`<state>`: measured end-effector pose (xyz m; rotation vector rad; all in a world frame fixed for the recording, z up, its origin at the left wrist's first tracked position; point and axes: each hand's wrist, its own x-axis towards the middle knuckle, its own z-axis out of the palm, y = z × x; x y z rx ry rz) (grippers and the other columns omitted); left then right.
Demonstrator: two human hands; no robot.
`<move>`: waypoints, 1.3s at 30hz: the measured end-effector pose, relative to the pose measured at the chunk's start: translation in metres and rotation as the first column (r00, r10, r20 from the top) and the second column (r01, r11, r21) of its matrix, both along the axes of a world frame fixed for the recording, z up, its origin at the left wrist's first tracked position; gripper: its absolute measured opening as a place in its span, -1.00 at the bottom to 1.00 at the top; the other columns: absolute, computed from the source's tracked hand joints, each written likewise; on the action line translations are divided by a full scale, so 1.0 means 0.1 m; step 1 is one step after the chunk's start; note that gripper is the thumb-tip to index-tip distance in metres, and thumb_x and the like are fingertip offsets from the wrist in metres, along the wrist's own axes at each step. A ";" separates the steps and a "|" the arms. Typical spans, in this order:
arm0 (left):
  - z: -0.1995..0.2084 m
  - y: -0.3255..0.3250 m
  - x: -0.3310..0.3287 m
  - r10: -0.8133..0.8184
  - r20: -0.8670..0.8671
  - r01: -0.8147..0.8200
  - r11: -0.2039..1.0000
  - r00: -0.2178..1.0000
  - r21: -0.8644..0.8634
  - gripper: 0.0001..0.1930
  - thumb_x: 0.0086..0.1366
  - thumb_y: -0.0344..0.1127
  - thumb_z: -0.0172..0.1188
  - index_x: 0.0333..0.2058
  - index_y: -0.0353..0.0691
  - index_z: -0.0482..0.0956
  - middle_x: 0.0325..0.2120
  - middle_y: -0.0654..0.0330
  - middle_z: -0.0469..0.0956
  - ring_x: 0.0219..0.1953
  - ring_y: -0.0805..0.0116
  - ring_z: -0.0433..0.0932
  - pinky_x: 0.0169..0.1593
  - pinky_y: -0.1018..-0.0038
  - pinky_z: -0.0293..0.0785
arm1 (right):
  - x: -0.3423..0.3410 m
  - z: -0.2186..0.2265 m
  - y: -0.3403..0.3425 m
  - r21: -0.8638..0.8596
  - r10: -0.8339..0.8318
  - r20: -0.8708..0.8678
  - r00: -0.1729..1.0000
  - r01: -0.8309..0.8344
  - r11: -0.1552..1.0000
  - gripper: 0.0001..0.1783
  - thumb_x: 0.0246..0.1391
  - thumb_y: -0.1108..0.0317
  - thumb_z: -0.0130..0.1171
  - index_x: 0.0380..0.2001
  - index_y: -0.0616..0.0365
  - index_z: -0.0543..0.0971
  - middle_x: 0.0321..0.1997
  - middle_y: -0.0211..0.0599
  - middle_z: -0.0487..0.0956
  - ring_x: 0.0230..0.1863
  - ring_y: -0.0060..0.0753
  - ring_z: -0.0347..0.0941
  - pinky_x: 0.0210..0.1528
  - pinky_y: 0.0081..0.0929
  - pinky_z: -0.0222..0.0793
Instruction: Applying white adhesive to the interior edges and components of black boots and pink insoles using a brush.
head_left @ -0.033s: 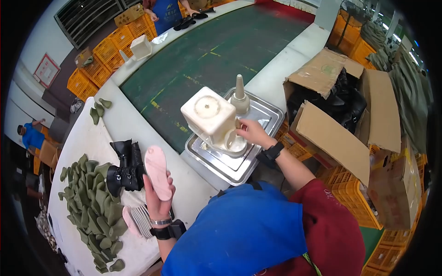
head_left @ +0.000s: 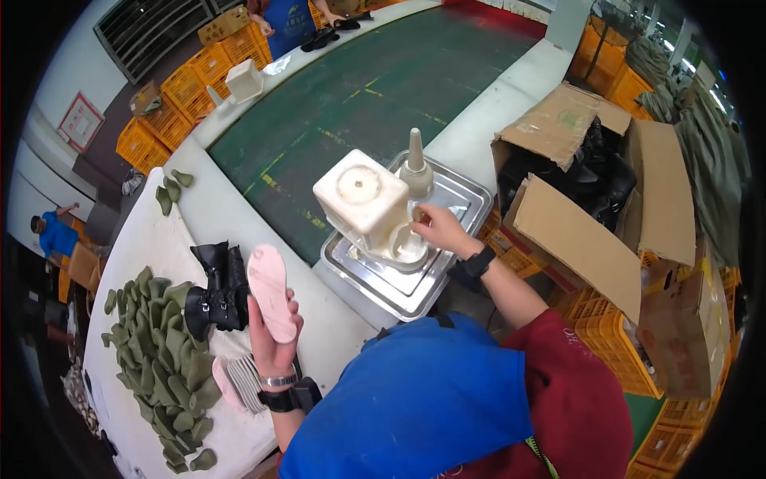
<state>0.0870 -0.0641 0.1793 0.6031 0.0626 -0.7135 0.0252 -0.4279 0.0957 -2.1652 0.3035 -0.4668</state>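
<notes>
My left hand (head_left: 275,339) is closed round the lower part of a pink shoe insole (head_left: 270,287), its broad face turned up. My right hand (head_left: 440,229) pinches at the round mouth of a white plastic glue dispenser (head_left: 373,195); what its fingertips hold, if anything, is too small to make out. The dispenser stands on a metal tray (head_left: 388,297), beside a bottle with a tapered nozzle (head_left: 416,172). Left of the insole stands a pair of black buckled boots (head_left: 219,291). A row of more insoles (head_left: 239,383) lies below my left hand.
Many olive-green shoe-shaped pieces (head_left: 163,351) lie heaped on the white table at left. A green conveyor belt (head_left: 343,120) runs beyond the tray. An open carton (head_left: 590,231) of black footwear stands at right, above orange crates (head_left: 606,335). Another person (head_left: 291,24) works at the far side.
My left hand and the insole have shifted very slightly up and left. My right fingers have moved a touch at the dispenser's mouth.
</notes>
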 end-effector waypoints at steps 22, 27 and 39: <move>0.02 -0.75 0.16 -0.229 -0.031 0.226 0.970 0.973 -0.091 -0.56 0.36 -0.11 -0.26 0.07 -0.27 0.25 -0.08 0.07 0.41 -0.11 0.25 0.42 -0.17 0.35 0.43 | -0.58 0.71 0.27 0.959 -0.144 0.076 0.987 -0.033 0.281 -0.65 0.17 0.21 -0.06 -0.13 0.28 0.42 -0.47 -0.32 0.50 -0.57 -0.66 0.37 -0.55 -0.78 0.28; 0.00 -0.78 0.12 -0.262 -0.008 0.262 0.965 0.965 -0.004 -0.57 0.36 -0.12 -0.26 0.06 -0.30 0.25 -0.09 0.07 0.43 -0.13 0.26 0.46 -0.19 0.36 0.48 | -0.24 1.15 0.44 0.889 -0.015 0.310 0.951 -0.284 0.360 -0.73 0.17 0.27 -0.05 -0.22 0.24 0.47 -0.48 -0.31 0.51 -0.57 -0.64 0.37 -0.51 -0.71 0.31; -0.01 -0.79 0.04 -0.293 0.056 0.285 0.952 0.955 0.115 -0.56 0.37 -0.09 -0.26 0.02 -0.32 0.28 -0.17 0.08 0.48 -0.29 0.28 0.54 -0.21 0.39 0.52 | 0.29 1.39 0.83 0.198 0.166 0.451 0.877 -0.280 0.939 -0.86 -0.04 0.42 0.18 -0.45 0.31 0.55 -0.53 -0.34 0.56 -0.56 -0.63 0.43 -0.51 -0.68 0.31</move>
